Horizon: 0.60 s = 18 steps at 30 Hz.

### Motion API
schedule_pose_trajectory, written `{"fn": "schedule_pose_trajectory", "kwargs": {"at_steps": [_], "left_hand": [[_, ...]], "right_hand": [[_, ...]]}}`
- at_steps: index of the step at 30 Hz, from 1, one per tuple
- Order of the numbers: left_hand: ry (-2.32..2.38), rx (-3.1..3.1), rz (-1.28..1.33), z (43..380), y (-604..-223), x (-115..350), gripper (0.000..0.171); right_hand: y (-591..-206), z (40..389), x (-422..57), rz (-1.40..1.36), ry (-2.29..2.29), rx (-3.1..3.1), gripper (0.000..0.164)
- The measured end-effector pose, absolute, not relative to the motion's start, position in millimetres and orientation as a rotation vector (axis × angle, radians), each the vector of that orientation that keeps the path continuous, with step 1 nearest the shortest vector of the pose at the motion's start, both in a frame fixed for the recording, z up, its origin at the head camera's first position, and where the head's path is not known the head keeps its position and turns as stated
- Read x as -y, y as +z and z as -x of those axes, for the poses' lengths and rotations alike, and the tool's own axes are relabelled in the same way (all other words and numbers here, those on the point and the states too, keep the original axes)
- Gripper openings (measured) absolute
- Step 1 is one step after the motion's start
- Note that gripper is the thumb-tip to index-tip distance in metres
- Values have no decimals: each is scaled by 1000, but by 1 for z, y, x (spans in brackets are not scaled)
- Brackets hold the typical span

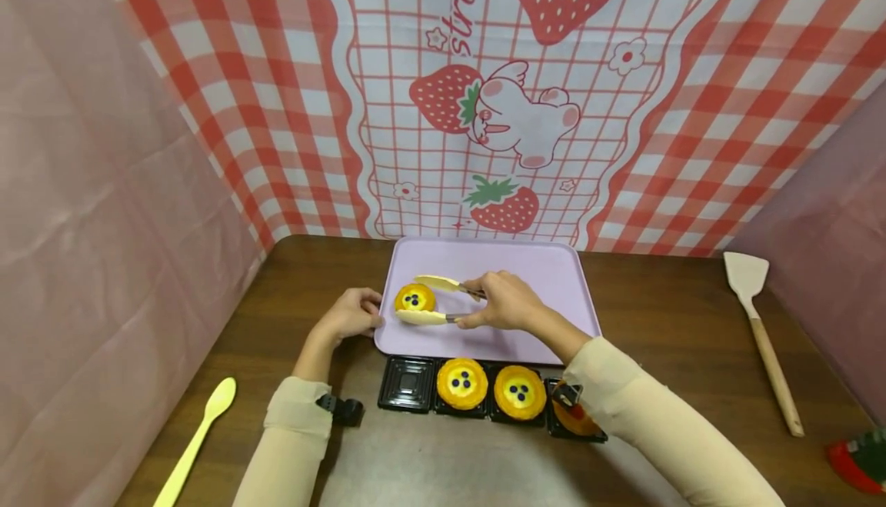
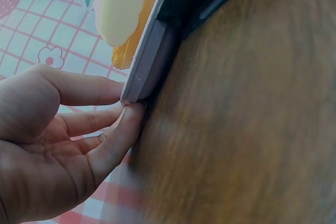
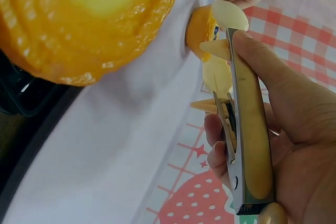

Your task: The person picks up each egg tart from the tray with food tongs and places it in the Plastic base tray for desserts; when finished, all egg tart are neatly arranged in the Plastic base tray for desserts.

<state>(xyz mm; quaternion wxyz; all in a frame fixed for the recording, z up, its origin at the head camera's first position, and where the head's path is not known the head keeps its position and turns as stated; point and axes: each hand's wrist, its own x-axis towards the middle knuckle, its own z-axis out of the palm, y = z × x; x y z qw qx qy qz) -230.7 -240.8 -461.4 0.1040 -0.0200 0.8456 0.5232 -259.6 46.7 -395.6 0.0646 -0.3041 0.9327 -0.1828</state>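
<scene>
My right hand [image 1: 508,301] grips a pair of tongs [image 1: 424,318] with pale yellow tips and a metal handle. The tips stand on either side of a small yellow tart [image 1: 414,298] with dark berries, at the left end of a lilac tray [image 1: 526,261]. At the tray's left edge, my left hand [image 1: 351,313] pinches the rim; the left wrist view shows its thumb and fingers on both faces of the rim [image 2: 149,59]. In the right wrist view the tongs [image 3: 253,129] lie across the palm, and a large tart [image 3: 94,35] fills the upper left.
In front of the tray is a row of black square holders [image 1: 407,384]. Two bear berry tarts [image 1: 461,384]; the right one is partly hidden by my wrist. A yellow spoon [image 1: 201,438] lies left, a spatula [image 1: 764,353] right, near a red and green object [image 1: 858,461].
</scene>
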Motion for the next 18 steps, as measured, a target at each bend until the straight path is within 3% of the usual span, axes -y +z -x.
{"fn": "schedule_pose_trajectory", "kwargs": {"at_steps": [18], "left_hand": [[1550, -2479, 59, 233, -464, 241, 41]], "right_hand": [[-397, 262, -46, 941, -558, -2791, 68]]}}
